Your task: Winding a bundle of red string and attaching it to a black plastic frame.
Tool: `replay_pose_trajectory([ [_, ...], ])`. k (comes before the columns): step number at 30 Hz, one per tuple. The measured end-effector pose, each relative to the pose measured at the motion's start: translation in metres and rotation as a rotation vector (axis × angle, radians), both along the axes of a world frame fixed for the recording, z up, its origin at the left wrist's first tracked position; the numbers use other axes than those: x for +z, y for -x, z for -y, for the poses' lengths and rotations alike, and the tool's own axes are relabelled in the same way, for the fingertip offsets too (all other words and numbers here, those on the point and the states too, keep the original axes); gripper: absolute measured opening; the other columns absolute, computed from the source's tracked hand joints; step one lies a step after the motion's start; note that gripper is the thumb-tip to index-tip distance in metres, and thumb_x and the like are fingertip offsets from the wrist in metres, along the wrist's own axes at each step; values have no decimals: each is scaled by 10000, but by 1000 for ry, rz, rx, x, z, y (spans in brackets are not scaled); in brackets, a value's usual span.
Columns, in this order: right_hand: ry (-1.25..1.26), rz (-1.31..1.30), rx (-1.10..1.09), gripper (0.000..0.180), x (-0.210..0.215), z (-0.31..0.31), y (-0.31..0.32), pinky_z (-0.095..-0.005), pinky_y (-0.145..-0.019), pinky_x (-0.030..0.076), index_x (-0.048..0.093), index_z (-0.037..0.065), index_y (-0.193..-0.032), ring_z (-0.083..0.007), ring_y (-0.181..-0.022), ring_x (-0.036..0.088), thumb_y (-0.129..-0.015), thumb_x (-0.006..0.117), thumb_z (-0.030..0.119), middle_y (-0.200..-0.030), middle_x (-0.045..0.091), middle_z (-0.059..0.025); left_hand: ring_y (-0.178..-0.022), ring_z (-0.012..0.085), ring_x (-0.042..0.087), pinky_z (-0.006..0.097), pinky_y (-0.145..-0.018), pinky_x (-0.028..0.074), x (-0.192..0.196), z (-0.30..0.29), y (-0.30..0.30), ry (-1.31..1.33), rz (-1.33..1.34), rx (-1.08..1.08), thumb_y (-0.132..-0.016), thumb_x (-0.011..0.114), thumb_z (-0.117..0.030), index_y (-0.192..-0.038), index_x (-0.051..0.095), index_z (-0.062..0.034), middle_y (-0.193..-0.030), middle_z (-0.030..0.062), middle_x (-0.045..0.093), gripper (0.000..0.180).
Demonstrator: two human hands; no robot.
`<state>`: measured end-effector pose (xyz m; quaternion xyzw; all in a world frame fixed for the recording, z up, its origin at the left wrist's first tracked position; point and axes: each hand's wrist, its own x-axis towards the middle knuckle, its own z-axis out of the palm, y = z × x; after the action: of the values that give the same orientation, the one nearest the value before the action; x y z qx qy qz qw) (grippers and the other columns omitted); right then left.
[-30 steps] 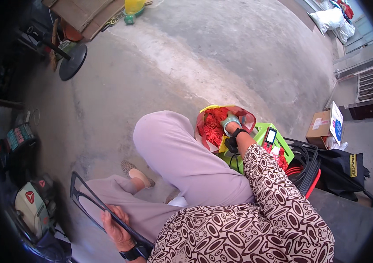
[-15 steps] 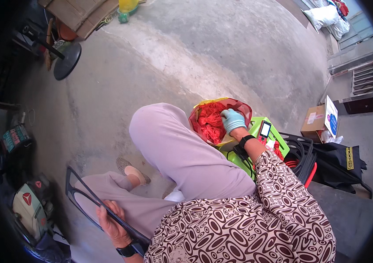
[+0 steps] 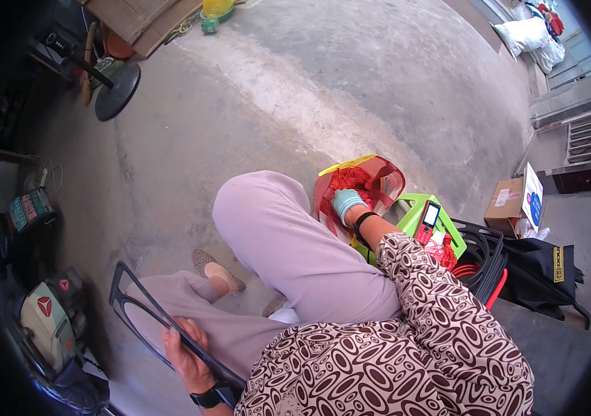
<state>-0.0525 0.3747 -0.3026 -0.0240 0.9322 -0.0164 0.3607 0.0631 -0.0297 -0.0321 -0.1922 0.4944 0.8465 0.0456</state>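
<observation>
- Red strands (image 3: 351, 179) lie bunched in the yellow-rimmed bag (image 3: 389, 168), just beside the left edge of the green stool (image 3: 410, 206).
- I see the gloved right hand (image 3: 348, 204) among them, fingers curled; I cannot tell whether its grip holds any.
- My left hand (image 3: 188, 352) has its grip closed round a black frame (image 3: 213, 366).
- Tangled strands could knot or drag the bag over if pulled hard.
- A forearm (image 3: 379, 230) bump could knock the phone (image 3: 429, 223) off the stool.

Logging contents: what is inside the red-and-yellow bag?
Inside the red-and-yellow bag is tangled red stringy material. The pale-blue-gloved right hand covers part of it; anything beneath the top layer is hidden.
</observation>
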Motion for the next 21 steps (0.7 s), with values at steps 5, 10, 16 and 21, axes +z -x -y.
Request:
replay_pose_trajectory([
  [5,145,-477,-254,233,44,-27,-21,-418,-836,478,676,112,-933,-309,-989,578,-719,640,198,-1037,608,-140,-537,95,384,216,-398,307,-4,9,0,-73,8,41,-905,544,-132,-989,496,-64,-625,17,425,118],
  [10,583,-935,-652,377,93,-56,-30,-353,-822,490,654,68,-929,-285,-887,610,-628,777,260,-935,627,-130,-545,69,342,204,-423,264,5,-6,5,79,-1,18,-932,508,-167,-953,494,-74,-640,-15,386,97],
  [16,794,-777,-980,421,139,-82,-23,-316,-847,498,601,3,-992,-207,-888,639,-665,769,208,-961,663,-125,-555,57,386,200,-430,279,17,-27,11,178,20,-13,-931,515,-174,-910,505,-109,-660,-30,440,69],
  [21,1854,-590,-1244,405,160,-85,-18,-341,-824,514,528,-17,-1033,-243,-855,638,-738,723,180,-900,658,-116,-558,55,415,200,-440,302,6,-12,10,180,41,-47,-922,535,-175,-880,519,-123,-670,-38,468,69],
])
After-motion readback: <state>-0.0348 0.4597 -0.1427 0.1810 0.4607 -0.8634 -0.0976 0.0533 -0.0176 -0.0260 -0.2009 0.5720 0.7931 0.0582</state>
